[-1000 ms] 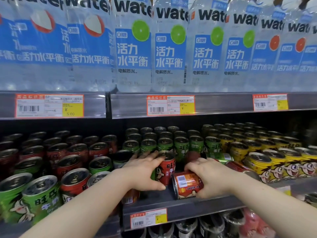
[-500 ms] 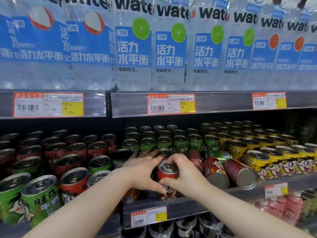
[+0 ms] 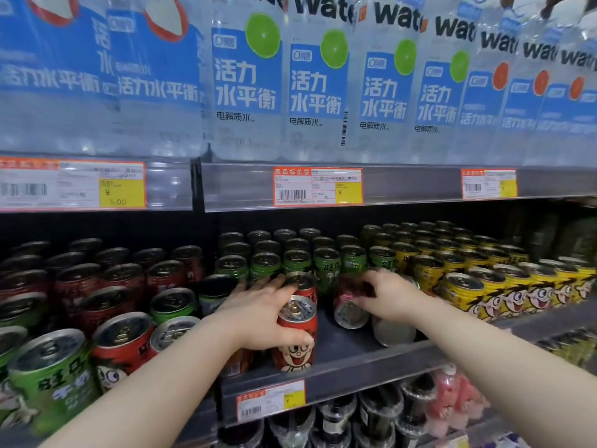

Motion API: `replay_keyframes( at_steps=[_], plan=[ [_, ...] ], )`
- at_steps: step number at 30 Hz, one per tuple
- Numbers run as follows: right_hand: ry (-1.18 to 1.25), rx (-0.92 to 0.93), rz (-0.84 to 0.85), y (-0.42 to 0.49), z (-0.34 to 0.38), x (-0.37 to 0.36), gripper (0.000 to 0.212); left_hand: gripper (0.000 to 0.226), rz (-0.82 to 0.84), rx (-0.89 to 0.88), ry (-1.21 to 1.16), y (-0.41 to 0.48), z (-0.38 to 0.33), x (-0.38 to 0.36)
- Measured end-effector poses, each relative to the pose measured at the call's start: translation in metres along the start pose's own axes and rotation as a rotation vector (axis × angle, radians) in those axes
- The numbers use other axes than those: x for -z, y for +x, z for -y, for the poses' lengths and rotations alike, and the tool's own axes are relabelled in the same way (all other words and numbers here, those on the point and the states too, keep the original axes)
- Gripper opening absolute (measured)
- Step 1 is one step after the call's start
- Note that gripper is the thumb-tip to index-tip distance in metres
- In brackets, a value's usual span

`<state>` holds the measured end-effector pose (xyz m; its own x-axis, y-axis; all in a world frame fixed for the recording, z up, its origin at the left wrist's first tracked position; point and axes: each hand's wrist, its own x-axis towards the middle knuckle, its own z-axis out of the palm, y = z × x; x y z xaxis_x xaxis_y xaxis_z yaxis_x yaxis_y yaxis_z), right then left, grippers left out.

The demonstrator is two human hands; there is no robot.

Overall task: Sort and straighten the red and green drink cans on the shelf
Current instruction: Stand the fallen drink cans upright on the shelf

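1. Light is even and fairly bright, seemingly from above on the near side; the water bottles show small white glints on the plastic
2. Under the upper shelf, the far rows of green cans sink into deep shadow
3. Sharpest for me is the upright red can held by the left hand, soft glare on its lid
4. The right hand and the tipped red can it grips are smeared by motion blur
5. Left and right edges bend and soften; I cannot read the left price tag
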<state>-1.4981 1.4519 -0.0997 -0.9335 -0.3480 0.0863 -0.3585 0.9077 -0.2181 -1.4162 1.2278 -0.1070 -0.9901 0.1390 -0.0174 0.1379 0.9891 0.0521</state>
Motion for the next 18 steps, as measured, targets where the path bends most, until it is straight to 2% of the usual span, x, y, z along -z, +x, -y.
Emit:
replay_keyframes(
  at_steps=[3, 5, 8, 13, 18],
  plan=[
    [-0.241, 0.039, 0.133, 0.010, -0.004, -0.003, 0.074, 0.099, -0.003, 0.001, -0.006, -0.002, -0.002, 0.001],
    [-0.276, 0.103, 0.093, 0.013, -0.003, -0.009, 0.068, 0.100, 0.015, 0.026, -0.030, -0.004, -0.004, 0.004],
    [-0.212, 0.209, 0.030, 0.017, -0.003, -0.013, 0.056, 0.098, -0.001, 0.096, -0.043, -0.002, -0.016, 0.008],
    [-0.048, 0.372, 0.101, 0.032, -0.006, -0.003, 0.049, 0.102, -0.064, 0.142, 0.009, 0.015, -0.052, 0.008],
    [0.173, 0.275, 0.090, 0.050, -0.004, 0.001, 0.036, 0.083, -0.056, 0.142, -0.036, 0.035, -0.071, 0.012]
  ],
)
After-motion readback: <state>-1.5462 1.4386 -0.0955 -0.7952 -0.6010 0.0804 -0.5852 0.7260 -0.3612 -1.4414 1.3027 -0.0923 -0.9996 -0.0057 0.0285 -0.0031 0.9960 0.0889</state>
